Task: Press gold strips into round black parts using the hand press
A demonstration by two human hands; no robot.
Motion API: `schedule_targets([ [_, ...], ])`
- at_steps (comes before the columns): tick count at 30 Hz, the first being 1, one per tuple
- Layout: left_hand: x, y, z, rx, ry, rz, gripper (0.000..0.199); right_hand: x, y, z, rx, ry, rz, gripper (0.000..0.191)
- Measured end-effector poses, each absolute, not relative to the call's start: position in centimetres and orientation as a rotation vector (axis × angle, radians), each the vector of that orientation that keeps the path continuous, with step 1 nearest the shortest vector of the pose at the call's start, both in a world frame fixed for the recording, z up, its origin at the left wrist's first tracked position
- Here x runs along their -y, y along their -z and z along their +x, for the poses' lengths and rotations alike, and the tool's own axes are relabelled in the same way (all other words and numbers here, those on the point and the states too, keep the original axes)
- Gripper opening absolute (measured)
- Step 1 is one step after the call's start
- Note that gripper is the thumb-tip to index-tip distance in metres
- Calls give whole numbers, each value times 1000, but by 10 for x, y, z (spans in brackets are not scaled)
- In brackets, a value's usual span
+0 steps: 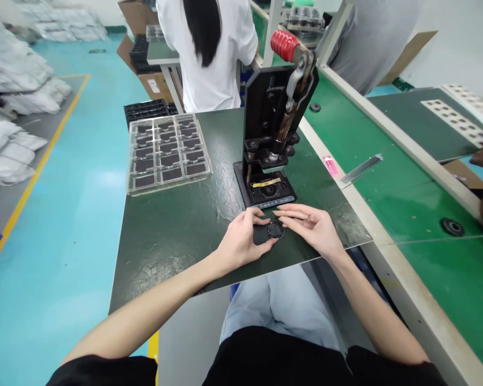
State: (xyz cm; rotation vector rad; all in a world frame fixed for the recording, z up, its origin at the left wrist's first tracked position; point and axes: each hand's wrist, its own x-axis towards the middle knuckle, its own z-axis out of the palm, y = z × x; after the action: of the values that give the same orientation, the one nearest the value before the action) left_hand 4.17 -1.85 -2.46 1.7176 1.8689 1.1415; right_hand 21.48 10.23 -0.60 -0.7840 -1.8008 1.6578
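My left hand (pixel 239 241) is closed around a round black plastic part (pixel 274 229), thumb and fingers at its rim, low over the green table mat (pixel 177 230). At the part's right edge is my right hand (pixel 316 228), its thumb and fingers drawn together in a pinch; anything between those fingertips is too small to make out. Just beyond both hands stands a black hand press (pixel 269 134) with a red-gripped lever (pixel 285 45). Its base holds a round seat with a yellow strip (pixel 266 183) across it.
A clear compartment tray (pixel 167 153) with black pieces lies at the table's back left. To the right runs a green conveyor (pixel 426 214) behind a pale rail, carrying round black parts (pixel 452 227). A person in a white shirt (pixel 213 59) sits ahead. Another person's hand shows at far right.
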Motion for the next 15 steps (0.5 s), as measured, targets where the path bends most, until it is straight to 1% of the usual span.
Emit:
schedule_targets([
  [3,20,25,42,-1855,-1135,1716,50,-102,9,212,1792,-1592,-823,35],
  [7,21,24,42,-1845,-1128,1698,51,-101,12,210,1795,-1428,-821,37],
  [15,23,23,42,-1840,-1124,1699,50,-100,17,209,1945,-1411,-781,44],
])
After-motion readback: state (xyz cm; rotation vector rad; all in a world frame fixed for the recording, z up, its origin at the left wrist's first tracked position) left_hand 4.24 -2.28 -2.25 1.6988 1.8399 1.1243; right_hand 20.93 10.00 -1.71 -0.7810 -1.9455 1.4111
